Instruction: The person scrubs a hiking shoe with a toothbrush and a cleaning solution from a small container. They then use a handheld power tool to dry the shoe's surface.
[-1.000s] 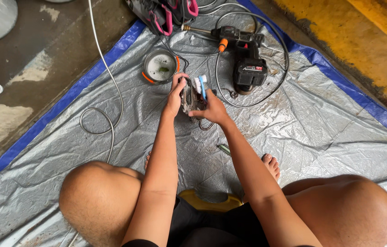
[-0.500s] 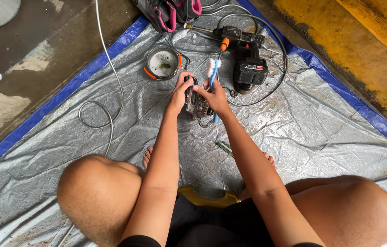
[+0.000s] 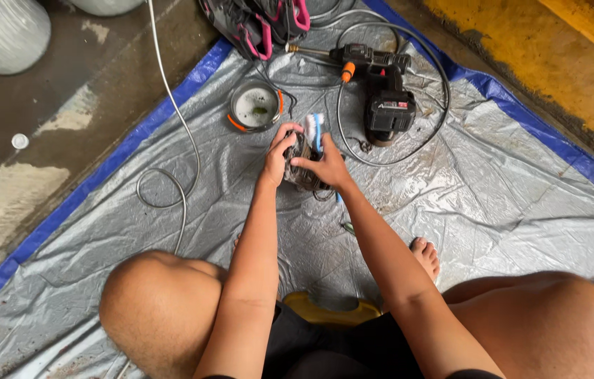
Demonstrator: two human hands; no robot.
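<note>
1. Over the middle of the tarp (image 3: pixel 451 182), both hands are working close together. Left hand (image 3: pixel 279 151) is gripping a dark, grimy part (image 3: pixel 302 167), fingers curled round its left side. Right hand (image 3: pixel 325 167) is pinching a blue-and-white toothbrush (image 3: pixel 314 130) w/ bristle end up, pressing it against the same part.
2. Part is sitting just above the tarp, between the hands, approx. in line w/ the round tin (image 3: pixel 255 107) behind it.
3. Risk, as I judge it: part looks wet & dirty, so it could be slipping out of the left grip if the brush is pushing too hard – it'd drop near the bare foot (image 3: pixel 425 256).
4. Hose (image 3: pixel 409 133) is looping right next to the hands; an elbow swing could be snagging it and tugging the black spray gun (image 3: pixel 381 91) over.
5. Surface: silver tarp w/ blue edge, creased, lying on stained concrete (image 3: pixel 65 119). White cable (image 3: pixel 170 140) is trailing across the left – a yellow-painted ledge (image 3: pixel 557 56) is running along the upper right.
</note>
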